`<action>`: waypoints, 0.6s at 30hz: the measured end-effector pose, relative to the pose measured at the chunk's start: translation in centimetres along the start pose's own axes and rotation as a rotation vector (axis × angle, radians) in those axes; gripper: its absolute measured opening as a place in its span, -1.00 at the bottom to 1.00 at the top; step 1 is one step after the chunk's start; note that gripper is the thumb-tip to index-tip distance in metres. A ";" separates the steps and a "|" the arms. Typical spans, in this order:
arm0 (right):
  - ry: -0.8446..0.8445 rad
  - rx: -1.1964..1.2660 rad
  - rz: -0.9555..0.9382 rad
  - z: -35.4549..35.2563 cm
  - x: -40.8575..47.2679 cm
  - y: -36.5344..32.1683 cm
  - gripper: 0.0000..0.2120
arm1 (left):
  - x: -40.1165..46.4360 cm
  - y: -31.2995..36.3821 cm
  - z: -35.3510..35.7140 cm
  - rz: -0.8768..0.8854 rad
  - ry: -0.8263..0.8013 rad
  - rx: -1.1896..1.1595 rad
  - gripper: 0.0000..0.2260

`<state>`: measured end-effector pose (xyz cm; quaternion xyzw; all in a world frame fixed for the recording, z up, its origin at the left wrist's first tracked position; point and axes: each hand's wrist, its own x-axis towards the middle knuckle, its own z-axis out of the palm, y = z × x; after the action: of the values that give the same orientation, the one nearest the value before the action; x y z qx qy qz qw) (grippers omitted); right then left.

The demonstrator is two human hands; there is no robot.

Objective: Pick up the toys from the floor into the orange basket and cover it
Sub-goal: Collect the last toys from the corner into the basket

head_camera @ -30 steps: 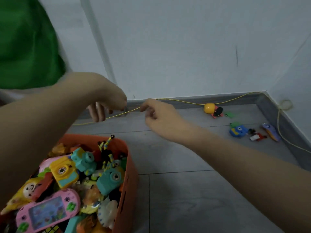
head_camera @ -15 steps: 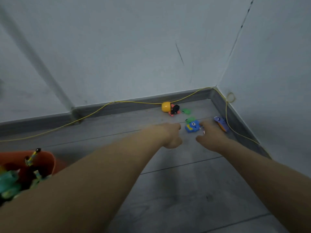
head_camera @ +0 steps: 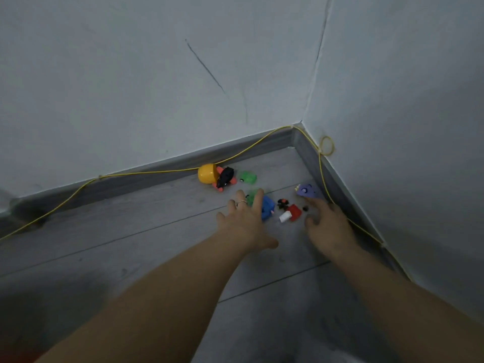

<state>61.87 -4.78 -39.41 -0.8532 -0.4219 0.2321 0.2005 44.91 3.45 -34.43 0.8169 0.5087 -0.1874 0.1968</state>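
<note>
1. Toys lie in the floor (head_camera: pixel 146 247) corner: blue toy (head_camera: pixel 268 207), part hidden by left hand (head_camera: pixel 245 220); green toy (head_camera: pixel 252 197) behind its fingers, blurred.
2. Red-white toy (head_camera: pixel 289 213) and small black toy (head_camera: pixel 282 203) between the hands.
3. Purple toy (head_camera: pixel 306 190) just beyond right hand (head_camera: pixel 326 222).
4. Yellow-black toy (head_camera: pixel 216 176) and second green toy (head_camera: pixel 248 177) by the baseboard.
5. Left grip: fingers straight, wide, over the blue toy, ring on one finger. Right grip: spread, holding nothing.
6. Orange basket barely visible, cut off at bottom-left edge; contents unseen.
7. Yellow cord (head_camera: pixel 157 171) runs along the baseboard.
</note>
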 end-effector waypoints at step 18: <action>0.125 -0.018 -0.247 1.2 3.5 0.7 -0.57 | 5.4 0.5 3.2 0.214 0.141 0.266 -0.58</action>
<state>63.46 -2.16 -41.58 -0.8094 -0.5122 0.1482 0.2459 47.26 5.69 -39.88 0.8963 0.4023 -0.1734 0.0694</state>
